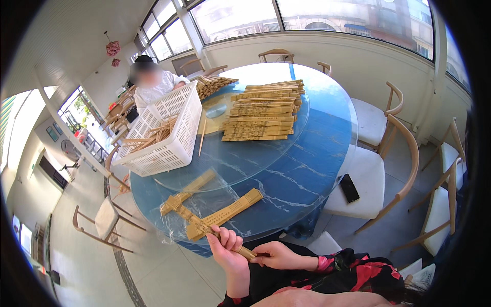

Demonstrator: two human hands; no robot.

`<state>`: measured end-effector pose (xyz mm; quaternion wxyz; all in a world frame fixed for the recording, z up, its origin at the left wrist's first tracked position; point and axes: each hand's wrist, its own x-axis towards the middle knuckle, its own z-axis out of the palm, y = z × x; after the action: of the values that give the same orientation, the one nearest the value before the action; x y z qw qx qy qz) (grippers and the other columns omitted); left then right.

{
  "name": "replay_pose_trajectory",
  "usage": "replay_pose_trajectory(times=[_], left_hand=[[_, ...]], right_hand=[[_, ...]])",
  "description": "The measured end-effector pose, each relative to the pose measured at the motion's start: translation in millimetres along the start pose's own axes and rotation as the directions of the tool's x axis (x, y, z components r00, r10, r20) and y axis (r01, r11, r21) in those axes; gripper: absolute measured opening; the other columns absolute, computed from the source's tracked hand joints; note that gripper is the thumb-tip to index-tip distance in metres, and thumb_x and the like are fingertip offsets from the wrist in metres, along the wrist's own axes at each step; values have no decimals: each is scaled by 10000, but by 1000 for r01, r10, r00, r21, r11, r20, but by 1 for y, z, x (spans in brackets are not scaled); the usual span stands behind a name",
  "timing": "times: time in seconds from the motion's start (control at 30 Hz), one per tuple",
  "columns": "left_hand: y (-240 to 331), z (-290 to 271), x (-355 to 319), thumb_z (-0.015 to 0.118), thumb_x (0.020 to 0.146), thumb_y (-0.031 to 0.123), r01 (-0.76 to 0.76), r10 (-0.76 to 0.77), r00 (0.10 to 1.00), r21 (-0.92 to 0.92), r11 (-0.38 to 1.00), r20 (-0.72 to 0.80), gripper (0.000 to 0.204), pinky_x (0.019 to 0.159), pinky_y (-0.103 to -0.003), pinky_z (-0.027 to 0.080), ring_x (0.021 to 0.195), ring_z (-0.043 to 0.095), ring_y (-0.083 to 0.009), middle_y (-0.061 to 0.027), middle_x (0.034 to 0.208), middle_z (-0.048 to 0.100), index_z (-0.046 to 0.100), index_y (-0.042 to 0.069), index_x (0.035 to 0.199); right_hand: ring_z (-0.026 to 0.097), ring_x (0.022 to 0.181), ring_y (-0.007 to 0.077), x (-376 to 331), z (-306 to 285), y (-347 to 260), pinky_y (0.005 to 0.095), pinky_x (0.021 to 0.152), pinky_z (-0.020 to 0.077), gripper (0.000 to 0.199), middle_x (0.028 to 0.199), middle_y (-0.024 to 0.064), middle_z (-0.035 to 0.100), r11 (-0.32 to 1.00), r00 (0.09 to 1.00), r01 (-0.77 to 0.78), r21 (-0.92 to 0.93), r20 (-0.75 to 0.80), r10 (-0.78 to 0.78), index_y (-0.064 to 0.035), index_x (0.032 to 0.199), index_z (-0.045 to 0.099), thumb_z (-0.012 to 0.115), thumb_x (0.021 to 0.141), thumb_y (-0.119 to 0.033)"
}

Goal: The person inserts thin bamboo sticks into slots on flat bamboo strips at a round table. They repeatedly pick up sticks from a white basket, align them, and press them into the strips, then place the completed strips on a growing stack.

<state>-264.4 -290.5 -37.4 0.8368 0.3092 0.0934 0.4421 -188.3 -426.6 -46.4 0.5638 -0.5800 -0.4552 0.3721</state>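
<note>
My left hand [228, 251] is wrapped round a narrow gold paper chopstick sleeve [247, 253] in front of the table's near edge. My right hand [277, 255] pinches the sleeve's right end, its fingertips close to the left hand. Just beyond my hands, more flat printed gold sleeves [238, 209] lie on the table, fanned and crossing. Some other sleeves [176, 200] rest on or under a crumpled clear plastic bag [220, 185]; I cannot tell which. Whether a chopstick is inside the held sleeve is hidden.
A white plastic basket [169, 159] of wooden chopsticks [158, 135] stands left on the blue round table [307, 169]. Stacked gold sleeve bundles [263, 115] lie beyond. A loose chopstick [202, 137] lies beside the basket. Another person [158, 87] sits opposite. A phone [350, 188] rests on a chair.
</note>
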Motion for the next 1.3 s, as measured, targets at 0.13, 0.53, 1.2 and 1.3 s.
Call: replay_pose_trajectory(times=[0.13,0.53,1.2,1.3], left_hand=[[-2,2,0,461,1093,409,-16,16,1000,18,1000,-12,273,514,-221,209,575,243,-48,72,712,274,500,144,1037],[-21,-3,-1,444,1105,308,110,-113,993,87,990,34,274,853,-320,484,870,569,-160,-46,922,574,543,54,1126],[-55,-16,33,446,1080,81,64,-99,969,157,986,228,166,967,-341,513,987,618,-164,-76,1066,605,540,30,1207],[-59,-17,34,441,1073,65,70,-108,963,159,985,248,159,970,-353,514,989,615,-170,-81,1075,600,542,29,1191]], right_hand=[[596,629,142,-1,0,1,311,607,475,160,679,65,620,1000,1000,-13,-25,-15,13,12,941,663,680,969,-144],[611,639,174,9,-12,-1,327,611,477,164,719,86,639,980,992,68,-189,-93,-87,7,942,633,681,963,-148],[399,511,60,110,-177,-5,224,453,272,177,704,-5,511,934,675,302,188,-735,-70,-41,1079,580,536,1069,-212],[420,486,54,151,-238,-4,226,423,304,183,665,-6,516,943,527,326,65,-841,-124,-46,1024,591,580,1052,-226]])
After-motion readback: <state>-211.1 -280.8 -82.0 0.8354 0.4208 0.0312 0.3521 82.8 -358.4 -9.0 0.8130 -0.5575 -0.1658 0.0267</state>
